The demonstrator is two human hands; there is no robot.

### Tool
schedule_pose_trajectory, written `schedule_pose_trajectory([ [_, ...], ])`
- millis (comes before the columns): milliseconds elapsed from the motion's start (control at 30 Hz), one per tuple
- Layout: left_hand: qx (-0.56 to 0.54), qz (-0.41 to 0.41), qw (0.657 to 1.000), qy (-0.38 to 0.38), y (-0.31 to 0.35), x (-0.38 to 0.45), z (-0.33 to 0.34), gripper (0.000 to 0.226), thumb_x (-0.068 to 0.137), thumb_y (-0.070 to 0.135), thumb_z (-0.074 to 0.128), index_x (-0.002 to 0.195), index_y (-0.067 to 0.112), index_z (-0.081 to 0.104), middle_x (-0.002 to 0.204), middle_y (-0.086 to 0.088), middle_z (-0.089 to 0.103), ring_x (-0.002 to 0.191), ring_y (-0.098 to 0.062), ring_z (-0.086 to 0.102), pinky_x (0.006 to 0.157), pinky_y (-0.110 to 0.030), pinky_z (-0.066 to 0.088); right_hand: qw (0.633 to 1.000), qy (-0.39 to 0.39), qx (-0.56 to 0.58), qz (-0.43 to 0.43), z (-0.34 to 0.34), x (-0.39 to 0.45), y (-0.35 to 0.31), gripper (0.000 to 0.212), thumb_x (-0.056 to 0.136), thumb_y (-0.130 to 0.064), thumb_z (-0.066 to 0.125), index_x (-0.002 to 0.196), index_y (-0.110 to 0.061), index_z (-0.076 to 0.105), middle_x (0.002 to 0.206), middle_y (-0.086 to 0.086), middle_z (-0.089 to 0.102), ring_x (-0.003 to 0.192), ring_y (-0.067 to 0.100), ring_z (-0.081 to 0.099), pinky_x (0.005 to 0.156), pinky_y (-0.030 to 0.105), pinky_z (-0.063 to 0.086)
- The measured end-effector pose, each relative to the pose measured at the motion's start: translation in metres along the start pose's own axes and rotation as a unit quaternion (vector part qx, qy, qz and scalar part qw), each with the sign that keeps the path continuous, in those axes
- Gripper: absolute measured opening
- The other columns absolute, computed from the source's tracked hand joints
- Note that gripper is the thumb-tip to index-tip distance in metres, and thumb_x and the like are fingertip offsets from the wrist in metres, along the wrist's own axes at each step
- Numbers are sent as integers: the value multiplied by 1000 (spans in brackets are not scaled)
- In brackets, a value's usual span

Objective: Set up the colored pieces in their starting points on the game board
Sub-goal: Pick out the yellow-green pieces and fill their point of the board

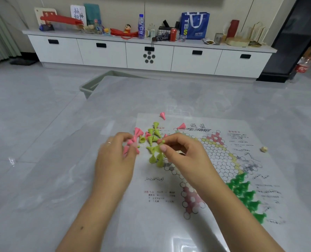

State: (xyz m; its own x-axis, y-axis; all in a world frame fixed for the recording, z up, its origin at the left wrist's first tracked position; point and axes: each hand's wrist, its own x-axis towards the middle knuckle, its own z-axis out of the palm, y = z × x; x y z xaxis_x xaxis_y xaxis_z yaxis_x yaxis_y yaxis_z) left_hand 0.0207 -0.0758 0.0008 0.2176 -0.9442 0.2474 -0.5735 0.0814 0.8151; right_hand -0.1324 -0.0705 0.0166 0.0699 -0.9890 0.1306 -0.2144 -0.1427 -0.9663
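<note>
Glossy grey marble desk [42, 179], game board [214, 179] lower right. Left hand [114, 157] grasping pink pieces [131, 144]; right hand [182, 151] pinching yellow-green piece [157, 149]. White drawer cabinet [151, 55] across top, cluttered.

The game board [214, 179] lies flat on the table [60, 179]. A loose heap of pieces [152, 137] sits at its far-left corner, another cluster of pieces [245, 195] stands on its near-right part, and a die [264, 149] rests just past its right edge.
</note>
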Motion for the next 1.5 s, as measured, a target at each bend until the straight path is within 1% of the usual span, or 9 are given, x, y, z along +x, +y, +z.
schedule_pose_trajectory([
  [167,181,-4,980,-87,-27,10,0,30,90,16,48,116,19,63,140,-12,44,133,-26,33,103,-32,29,998,52,-4,20,-9,-2,2,8,83,-16,63,81,-24,66,77,-9,66,77,8,62,76,31,55],
  [367,199,2,976,-85,-32,6,6,38,93,17,35,119,6,61,122,-14,58,114,-31,50,92,-31,34,997,68,-8,30,-14,-3,3,9,82,-19,63,78,-27,64,74,-11,65,73,5,61,75,31,55],
  [533,149,-28,987,-54,-27,7,-3,27,92,8,40,100,3,65,109,-14,59,84,-34,60,81,-35,47,989,85,-122,22,-19,-1,9,9,84,-17,61,78,-24,63,68,-14,60,63,-3,55,60,6,43],
  [667,103,-3,994,31,-10,4,-12,17,89,5,49,96,7,64,98,-3,53,62,-3,47,52,0,38,961,80,-265,17,-17,0,19,7,84,-18,59,87,-18,66,70,-11,55,64,0,50,56,9,35],
  [800,37,-16,998,39,1,2,-14,15,86,2,53,81,17,55,94,-5,54,70,-5,52,46,-4,40,946,78,-314,18,-8,1,28,11,86,-16,58,92,-16,66,66,-10,53,59,3,47,53,13,34],
  [933,-36,-61,997,7,5,2,-11,18,84,5,55,79,22,51,83,6,57,74,-22,62,64,-35,52,945,70,-316,38,0,1,34,12,86,-15,56,93,-15,65,84,0,66,72,17,55,65,25,44],
  [1233,-92,-85,992,-3,7,2,-11,28,82,-1,52,93,24,53,83,10,56,71,-9,56,58,-13,40,926,66,-370,22,8,4,37,13,88,-19,53,96,-17,64,86,-2,58,76,14,49,63,25,34],
  [1400,-94,-95,991,-11,10,2,-12,29,82,-1,51,85,26,60,77,6,56,66,-8,54,65,-27,46,922,67,-381,15,9,4,38,14,89,-19,53,97,-16,64,89,-1,59,78,14,48,64,24,33],
  [1500,-99,-96,990,-13,12,2,-13,31,83,0,51,79,30,57,78,6,56,63,-4,53,59,-22,43,923,65,-380,17,7,2,36,15,88,-19,54,98,-14,64,85,-3,55,77,13,48,65,23,33],
])
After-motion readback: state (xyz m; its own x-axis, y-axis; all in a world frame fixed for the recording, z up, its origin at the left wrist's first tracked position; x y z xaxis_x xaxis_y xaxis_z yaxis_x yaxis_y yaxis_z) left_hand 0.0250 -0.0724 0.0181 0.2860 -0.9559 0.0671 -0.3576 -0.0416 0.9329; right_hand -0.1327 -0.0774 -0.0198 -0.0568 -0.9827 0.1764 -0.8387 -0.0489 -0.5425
